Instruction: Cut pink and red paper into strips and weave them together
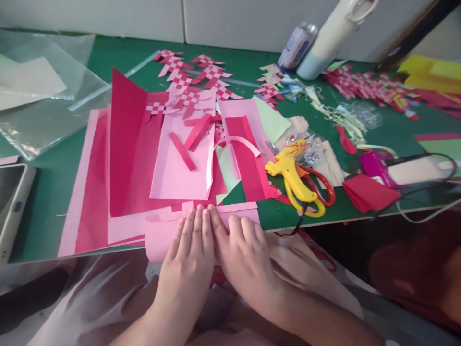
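At the lower left of the frame, a phone (14,211) in a pale case lay on the green surface (50,197), with a clear plastic bag (84,79) above it. Next came a stack of pink and red paper (91,192), a folded red card (126,149) standing partly open on top.

At lower centre, a pink sheet (156,240) lay along the surface's front edge, its left part curling down over it. The left hand (190,254) was flat on this sheet, fingers straight and close together, fingertips near the narrow fold along its top. Touching it, the right hand (247,262) pressed on the same sheet, index finger extended and the other fingers bent; whether it pinched the paper could not be told, and both thumbs were hidden.

Just above the hands lay a pink folded paper (180,178) carrying red strips (182,152). Right of centre were a yellow glue gun (295,175) and red-handled scissors (329,190).
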`<state>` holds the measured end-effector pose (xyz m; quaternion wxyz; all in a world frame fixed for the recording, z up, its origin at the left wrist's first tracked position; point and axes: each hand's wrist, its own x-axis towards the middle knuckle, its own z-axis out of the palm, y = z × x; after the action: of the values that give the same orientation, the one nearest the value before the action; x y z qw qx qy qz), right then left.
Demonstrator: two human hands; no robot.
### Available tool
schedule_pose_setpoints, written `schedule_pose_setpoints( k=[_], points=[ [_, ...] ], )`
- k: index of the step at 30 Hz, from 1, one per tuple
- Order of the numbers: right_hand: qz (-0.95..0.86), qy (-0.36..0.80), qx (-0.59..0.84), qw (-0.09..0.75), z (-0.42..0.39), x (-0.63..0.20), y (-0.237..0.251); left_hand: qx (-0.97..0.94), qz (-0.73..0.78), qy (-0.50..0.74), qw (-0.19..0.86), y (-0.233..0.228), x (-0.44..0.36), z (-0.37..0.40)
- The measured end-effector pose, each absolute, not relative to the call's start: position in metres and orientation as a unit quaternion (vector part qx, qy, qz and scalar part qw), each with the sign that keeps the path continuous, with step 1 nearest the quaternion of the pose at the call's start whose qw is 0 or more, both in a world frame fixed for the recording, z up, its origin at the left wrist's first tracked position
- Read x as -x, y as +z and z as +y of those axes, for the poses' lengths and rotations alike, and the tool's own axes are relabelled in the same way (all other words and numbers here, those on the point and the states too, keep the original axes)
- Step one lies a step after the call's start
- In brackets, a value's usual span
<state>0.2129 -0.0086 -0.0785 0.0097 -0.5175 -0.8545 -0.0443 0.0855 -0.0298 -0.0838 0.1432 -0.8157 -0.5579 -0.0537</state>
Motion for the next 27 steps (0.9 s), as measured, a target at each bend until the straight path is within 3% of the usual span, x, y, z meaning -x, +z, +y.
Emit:
schedule_pose_setpoints(
  k=[27],
  points=[
    [-0.805, -0.076, 0.587, -0.041, -0.002, -0.263, -0.066, 0.823, -0.557, -0.054, 0.097, -0.083, -0.084, -0.034]
  ],
)
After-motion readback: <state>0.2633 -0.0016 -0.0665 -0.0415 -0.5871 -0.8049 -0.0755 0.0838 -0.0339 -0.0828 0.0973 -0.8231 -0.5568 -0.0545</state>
